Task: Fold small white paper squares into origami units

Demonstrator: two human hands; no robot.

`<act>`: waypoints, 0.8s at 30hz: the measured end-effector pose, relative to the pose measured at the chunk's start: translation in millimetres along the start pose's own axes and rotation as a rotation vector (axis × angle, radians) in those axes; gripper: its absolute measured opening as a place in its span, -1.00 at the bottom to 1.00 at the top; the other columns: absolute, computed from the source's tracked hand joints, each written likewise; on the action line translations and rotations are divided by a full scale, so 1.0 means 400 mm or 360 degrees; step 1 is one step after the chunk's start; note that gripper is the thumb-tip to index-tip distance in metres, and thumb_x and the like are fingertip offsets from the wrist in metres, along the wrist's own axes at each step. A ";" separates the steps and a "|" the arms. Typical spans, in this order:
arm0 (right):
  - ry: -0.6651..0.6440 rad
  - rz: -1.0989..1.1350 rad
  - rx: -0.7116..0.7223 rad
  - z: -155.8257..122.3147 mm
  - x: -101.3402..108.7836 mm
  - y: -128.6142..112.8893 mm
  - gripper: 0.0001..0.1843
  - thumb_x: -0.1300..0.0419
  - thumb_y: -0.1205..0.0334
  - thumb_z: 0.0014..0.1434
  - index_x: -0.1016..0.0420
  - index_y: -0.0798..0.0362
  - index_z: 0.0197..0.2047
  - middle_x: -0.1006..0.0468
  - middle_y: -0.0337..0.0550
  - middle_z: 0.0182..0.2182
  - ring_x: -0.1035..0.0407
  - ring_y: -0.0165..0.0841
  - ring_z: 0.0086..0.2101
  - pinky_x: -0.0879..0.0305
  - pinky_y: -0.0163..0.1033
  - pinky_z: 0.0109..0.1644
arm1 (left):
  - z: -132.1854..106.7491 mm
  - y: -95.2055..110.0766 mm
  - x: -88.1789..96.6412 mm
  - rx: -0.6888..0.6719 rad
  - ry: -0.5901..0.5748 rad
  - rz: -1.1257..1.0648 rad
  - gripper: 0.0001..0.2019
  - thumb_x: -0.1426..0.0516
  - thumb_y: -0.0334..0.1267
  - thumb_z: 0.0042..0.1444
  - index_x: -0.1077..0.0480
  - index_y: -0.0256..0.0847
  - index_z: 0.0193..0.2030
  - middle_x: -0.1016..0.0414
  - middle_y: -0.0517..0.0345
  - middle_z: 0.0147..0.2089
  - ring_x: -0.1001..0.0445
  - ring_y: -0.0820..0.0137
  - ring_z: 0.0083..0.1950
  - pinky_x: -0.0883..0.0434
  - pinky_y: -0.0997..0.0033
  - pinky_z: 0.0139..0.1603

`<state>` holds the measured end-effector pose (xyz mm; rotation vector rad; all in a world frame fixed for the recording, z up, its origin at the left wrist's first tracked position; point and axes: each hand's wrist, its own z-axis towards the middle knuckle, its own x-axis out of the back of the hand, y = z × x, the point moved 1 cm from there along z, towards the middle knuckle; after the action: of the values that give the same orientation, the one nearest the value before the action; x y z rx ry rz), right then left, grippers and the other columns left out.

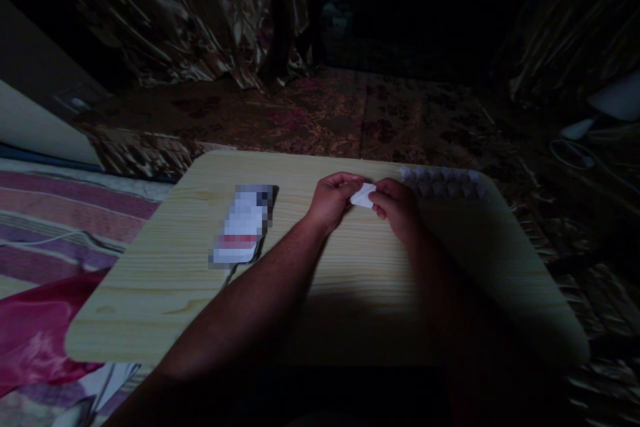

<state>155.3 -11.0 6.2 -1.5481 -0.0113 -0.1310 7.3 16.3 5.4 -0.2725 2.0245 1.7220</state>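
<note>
Between my two hands is a small piece of folded white paper (362, 196), with crease lines across its face. My left hand (332, 199) pinches its left side, the thumb lying on top. On the other side, my right hand (395, 205) grips the right edge between thumb and fingers. The paper is held over the far half of a light wooden table (345, 267). Just beyond my right hand, several small folded paper pieces (443, 181) stand in two rows along the table's far edge.
A phone (243, 223), its screen blurred, lies on the left of the table with a cable at its near end. Striped bedding (60, 207) and a red cloth (45, 320) are at the left. Patterned curtains (215, 7) hang behind. A white lamp (617, 97) stands at the right.
</note>
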 end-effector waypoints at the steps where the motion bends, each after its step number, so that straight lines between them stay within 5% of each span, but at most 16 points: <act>1: 0.0024 0.0049 -0.0003 0.003 0.000 0.004 -0.83 -0.28 0.18 -0.06 -0.41 0.03 -0.38 -0.40 -0.37 -0.66 -0.15 -0.51 -0.67 0.00 -0.36 -0.62 | 0.000 -0.001 0.001 0.0005 -0.0007 -0.0008 -0.68 -0.40 -0.19 -0.22 -0.54 -0.31 -0.32 -0.54 0.14 -0.45 -0.44 0.47 -0.47 -0.34 0.46 -0.43; 9: 0.0078 0.0294 0.0153 0.013 0.008 0.015 -0.81 -0.27 0.15 0.03 -0.46 0.05 -0.29 -0.46 -0.33 -0.63 -0.20 -0.51 -0.66 -0.06 -0.37 -0.61 | 0.004 -0.011 0.007 -0.0028 -0.0077 0.0020 -0.64 -0.38 -0.16 -0.15 -0.59 -0.32 -0.22 -0.59 0.06 -0.37 -0.50 0.40 -0.39 -0.39 0.40 -0.35; 19: -0.0005 0.0016 0.0333 0.003 0.008 0.005 -0.75 -0.27 0.25 -0.01 -0.52 0.02 -0.19 -0.60 -0.26 -0.38 -0.35 -0.48 -0.54 -0.18 -0.39 -0.56 | 0.005 -0.012 0.000 -0.0111 -0.0041 0.0053 -0.71 -0.39 -0.19 -0.18 -0.50 -0.30 -0.35 -0.55 0.13 -0.45 -0.45 0.46 -0.48 -0.34 0.45 -0.42; 24: -0.0087 -0.0174 0.0346 -0.001 0.022 -0.003 -0.84 -0.29 0.20 0.03 -0.58 0.02 -0.27 -0.58 -0.27 -0.48 -0.38 -0.46 -0.53 -0.29 -0.37 -0.50 | 0.003 -0.010 -0.002 -0.0091 -0.0044 0.0053 -0.72 -0.38 -0.19 -0.18 -0.50 -0.32 -0.37 -0.54 0.14 -0.48 -0.42 0.48 -0.51 -0.32 0.46 -0.45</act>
<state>163.8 -12.1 8.4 -1.3333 -0.1491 -0.1683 10.1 16.7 2.2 -0.2332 1.9730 1.7962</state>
